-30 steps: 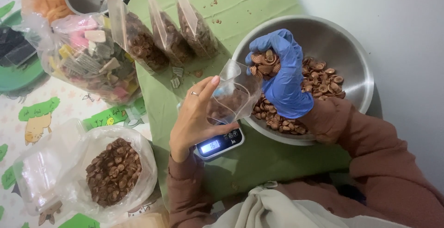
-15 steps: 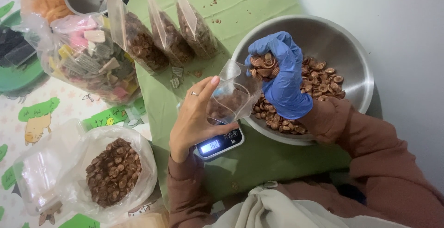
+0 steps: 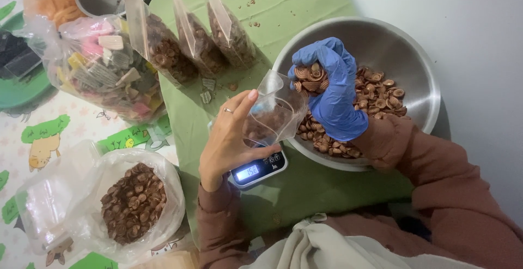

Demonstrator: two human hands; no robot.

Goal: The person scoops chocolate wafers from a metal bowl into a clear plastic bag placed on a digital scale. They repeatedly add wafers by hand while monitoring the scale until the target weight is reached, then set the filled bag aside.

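Two hands over scale (image 3: 257, 171). Left hand (image 3: 229, 138) fingers clamped on pouch (image 3: 272, 113), mouth held open above scale. Right hand (image 3: 329, 92), gloved, fingers closed on snacks (image 3: 309, 77) beside pouch mouth, likely for clean drop. Bowl (image 3: 414, 56) right of scale; filled bags (image 3: 190, 40) behind.

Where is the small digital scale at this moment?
In the head view, the scale sits on the green cloth near the bottom centre, right below the clear pouch held by the left hand, against the steel bowl's near-left rim.
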